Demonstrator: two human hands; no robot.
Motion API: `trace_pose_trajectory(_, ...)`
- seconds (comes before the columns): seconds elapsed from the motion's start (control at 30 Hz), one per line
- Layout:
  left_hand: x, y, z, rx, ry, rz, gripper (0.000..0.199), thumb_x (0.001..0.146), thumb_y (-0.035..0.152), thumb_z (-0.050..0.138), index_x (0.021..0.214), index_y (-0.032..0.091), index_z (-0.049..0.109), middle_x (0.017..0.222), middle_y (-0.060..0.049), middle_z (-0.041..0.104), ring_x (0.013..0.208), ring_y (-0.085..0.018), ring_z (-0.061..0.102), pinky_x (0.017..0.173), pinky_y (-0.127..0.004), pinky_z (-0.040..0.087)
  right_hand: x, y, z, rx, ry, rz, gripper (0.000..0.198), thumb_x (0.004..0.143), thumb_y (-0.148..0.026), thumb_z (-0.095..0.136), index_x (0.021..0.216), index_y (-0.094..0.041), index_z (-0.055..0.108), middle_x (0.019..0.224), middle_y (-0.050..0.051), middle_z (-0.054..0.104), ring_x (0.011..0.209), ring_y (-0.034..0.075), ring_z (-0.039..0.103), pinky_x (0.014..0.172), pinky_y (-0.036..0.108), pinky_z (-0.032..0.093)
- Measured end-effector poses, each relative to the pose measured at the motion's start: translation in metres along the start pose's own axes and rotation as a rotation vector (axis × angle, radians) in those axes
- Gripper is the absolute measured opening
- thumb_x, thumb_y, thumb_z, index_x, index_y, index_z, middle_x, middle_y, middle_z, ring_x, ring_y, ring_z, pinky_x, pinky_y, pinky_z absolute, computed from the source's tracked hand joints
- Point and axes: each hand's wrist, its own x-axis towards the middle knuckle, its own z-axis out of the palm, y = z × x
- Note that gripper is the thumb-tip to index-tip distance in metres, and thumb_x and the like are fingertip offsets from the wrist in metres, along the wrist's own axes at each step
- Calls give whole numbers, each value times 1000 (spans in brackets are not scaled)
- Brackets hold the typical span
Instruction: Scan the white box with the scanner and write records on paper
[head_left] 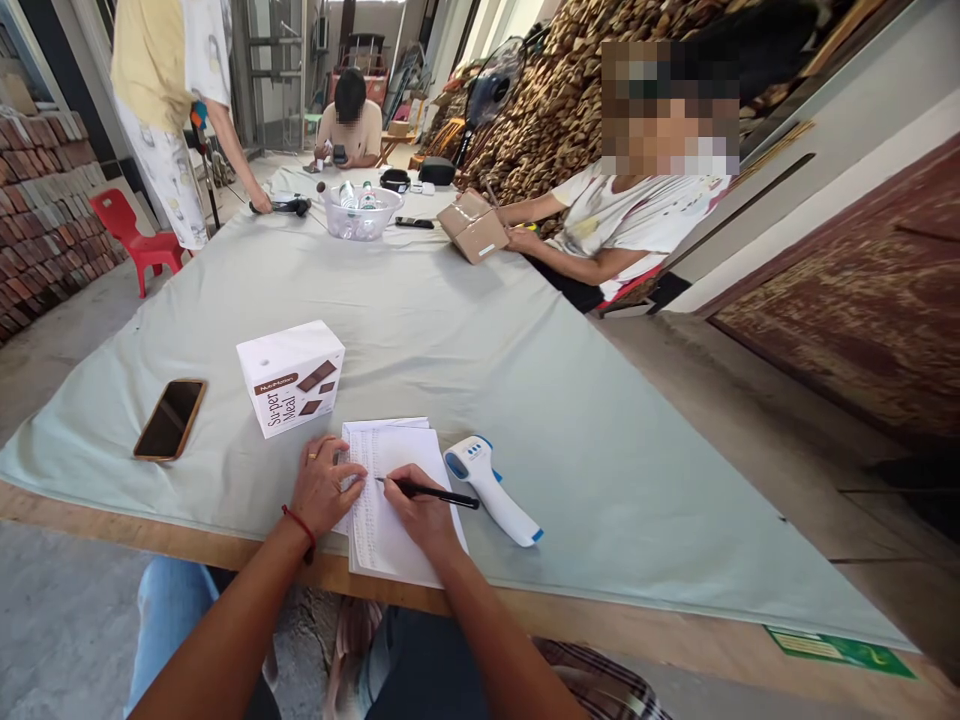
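Observation:
A black pen (439,493) is gripped in my right hand (420,510), its tip close to the white paper sheets (401,535). Rows of small handwriting run down the left part of the top sheet. My left hand (326,483) rests on the sheets' left edge, fingers spread and nothing held. Just right of the paper lies a white and blue infrared thermometer (491,490). A white box (292,380) printed "Su-per Meal" stands beyond my left hand. Farther left, a smartphone (171,420) in an orange-brown case lies face up.
A pale green cloth (525,370) covers the table. Farther off are a clear plastic basin (361,218) of bottles and a black device (414,222). At right, a seated person holds a cardboard box (472,228). Two other people are at the far end. A red chair (135,235) stands left.

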Motion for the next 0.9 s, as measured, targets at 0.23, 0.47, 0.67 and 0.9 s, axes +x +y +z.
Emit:
trace_pose_trajectory(0.23,-1,-2,1,11,6,9,13,78,20,68,86,28,74,113,-4,56,122,-26,43,108,-48,32,0,-1,0,14,15,14,18,68,-39,56,62,-22,55,56,0,57,54,16,50,54,28,44)
trace_pose_trajectory(0.47,-1,-2,2,26,7,16,14,78,19,69,87,28,74,113,-4,56,121,-26,43,107,-47,33,0,0,0,7,11,6,18,69,-38,56,62,-22,54,56,-1,56,54,16,50,55,28,42)
trace_pose_trajectory(0.67,-1,-3,2,22,12,23,14,78,19,69,87,27,75,113,-5,56,121,-26,43,107,-47,33,0,0,1,15,6,4,16,68,-36,55,61,-22,54,56,-1,56,54,15,49,54,28,42)
trace_pose_trajectory(0.9,-1,-3,2,4,12,19,14,78,19,69,87,28,75,113,-4,56,120,-26,43,106,-46,33,-2,0,-1,32,83,21,17,67,-37,56,62,-21,55,57,0,58,56,16,52,57,28,45)
